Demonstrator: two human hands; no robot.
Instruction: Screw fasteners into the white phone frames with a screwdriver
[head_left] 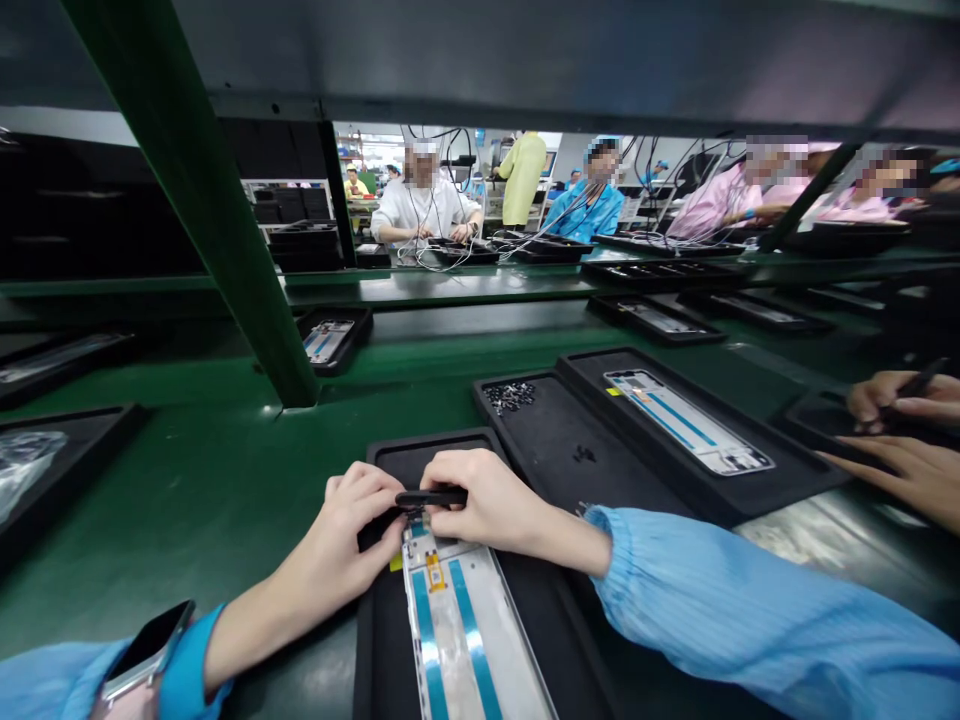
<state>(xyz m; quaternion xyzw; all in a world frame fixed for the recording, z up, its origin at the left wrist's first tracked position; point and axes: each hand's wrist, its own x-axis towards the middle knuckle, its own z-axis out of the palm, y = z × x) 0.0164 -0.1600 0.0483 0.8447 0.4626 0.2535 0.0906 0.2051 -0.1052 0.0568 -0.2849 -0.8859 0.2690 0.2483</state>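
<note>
Current operation: both hands work at the top end of the phone frame (457,625), which lies flat in a black tray (386,650), its long axis pointing away from the wearer. The left hand (352,520) and the right hand (480,500) are closed to a pinch, fingers curled, and both bear on a small black strip (431,497) lying across the frame's top edge. The fingers partly hide the grip. The next move calls for a steady pinch, keeping the strip square to the frame.

A smartwatch (148,640) sits on the left wrist; a blue sleeve (750,610) covers the right forearm. Beyond, on the green bench (225,500), a second tray (570,450) holds loose screws (510,397), and a third tray (795,480) holds another phone frame (686,420). At right, a co-worker's hands (907,450) hold a black pen-like tool (911,385). Across the bench, a person in a white coat (424,205) sits among cables (431,255).
</note>
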